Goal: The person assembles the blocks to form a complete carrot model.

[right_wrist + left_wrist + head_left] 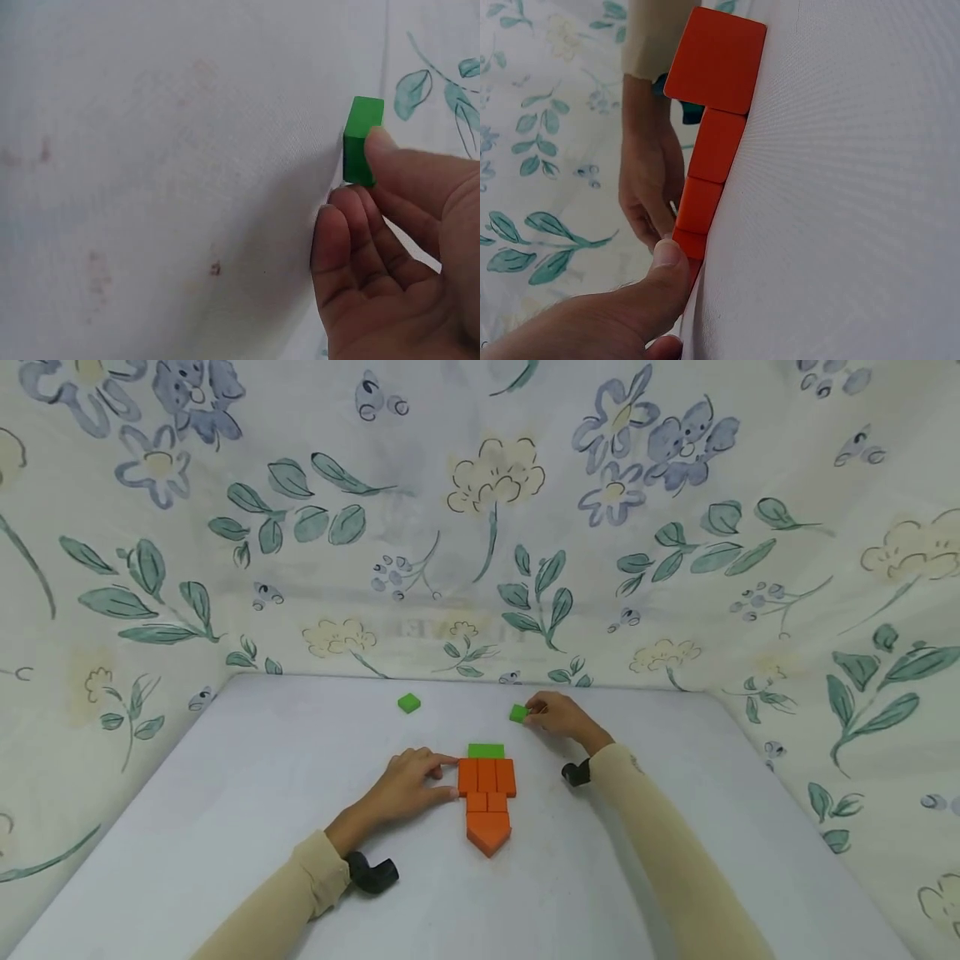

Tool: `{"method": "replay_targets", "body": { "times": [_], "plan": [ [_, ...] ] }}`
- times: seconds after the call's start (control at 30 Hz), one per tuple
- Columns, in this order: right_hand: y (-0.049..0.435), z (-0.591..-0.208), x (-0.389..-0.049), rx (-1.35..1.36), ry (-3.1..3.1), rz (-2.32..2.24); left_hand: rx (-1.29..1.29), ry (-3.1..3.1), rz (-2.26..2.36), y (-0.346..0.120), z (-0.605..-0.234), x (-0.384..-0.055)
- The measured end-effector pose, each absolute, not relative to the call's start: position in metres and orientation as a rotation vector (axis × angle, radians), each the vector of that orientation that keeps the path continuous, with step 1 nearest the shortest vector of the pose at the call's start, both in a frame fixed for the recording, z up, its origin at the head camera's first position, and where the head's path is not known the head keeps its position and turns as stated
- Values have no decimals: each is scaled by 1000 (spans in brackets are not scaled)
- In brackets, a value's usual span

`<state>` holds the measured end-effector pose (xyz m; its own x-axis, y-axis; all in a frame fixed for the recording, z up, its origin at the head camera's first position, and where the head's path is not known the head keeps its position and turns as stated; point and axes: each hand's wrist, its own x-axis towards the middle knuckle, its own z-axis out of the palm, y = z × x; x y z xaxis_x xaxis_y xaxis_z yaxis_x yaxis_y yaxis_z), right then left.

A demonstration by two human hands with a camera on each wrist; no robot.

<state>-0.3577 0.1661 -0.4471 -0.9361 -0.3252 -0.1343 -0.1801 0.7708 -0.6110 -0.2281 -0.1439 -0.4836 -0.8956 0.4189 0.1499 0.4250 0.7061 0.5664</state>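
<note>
Orange blocks form a joined figure mid-table: a row of three upright rectangles (487, 777), two smaller blocks (487, 802) below, then a pointed block (488, 832) nearest me. A green rectangular block (486, 751) lies against the row's far side. At the row's left edge, my left hand (408, 783) touches the orange blocks with index finger and thumb; the left wrist view shows the thumb (669, 259) against an orange side. Farther back on the right, my right hand (564, 717) pinches a small green block (365, 120) between thumb and fingers, at the table surface.
Another small green block (408, 702) lies near the table's far edge, left of centre. The white table (247, 793) ends at a flower-printed cloth (420, 568) behind and at the sides. A black wrist device (372, 873) sits under the left sleeve.
</note>
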Motion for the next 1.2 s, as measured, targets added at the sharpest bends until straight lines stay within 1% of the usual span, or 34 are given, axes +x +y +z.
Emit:
{"method": "replay_targets", "body": {
  "times": [0.13,0.4,0.67,1.0,1.2],
  "plan": [
    [166,-450,-359,-400,2764,-886,-736,-2870,-964,-144,-486,-229],
    [164,-453,-356,-311,2793,-871,-734,-2882,-979,-139,-489,-230],
    [170,-453,-351,-408,2802,-930,-751,-2879,-943,-139,-485,-229],
    [162,-443,-313,-607,2818,-1066,-733,-2872,-926,-145,-486,-229],
    [152,-451,-296,-610,2803,-1126,-744,-2868,-914,-145,-488,-229]
  ]
}}
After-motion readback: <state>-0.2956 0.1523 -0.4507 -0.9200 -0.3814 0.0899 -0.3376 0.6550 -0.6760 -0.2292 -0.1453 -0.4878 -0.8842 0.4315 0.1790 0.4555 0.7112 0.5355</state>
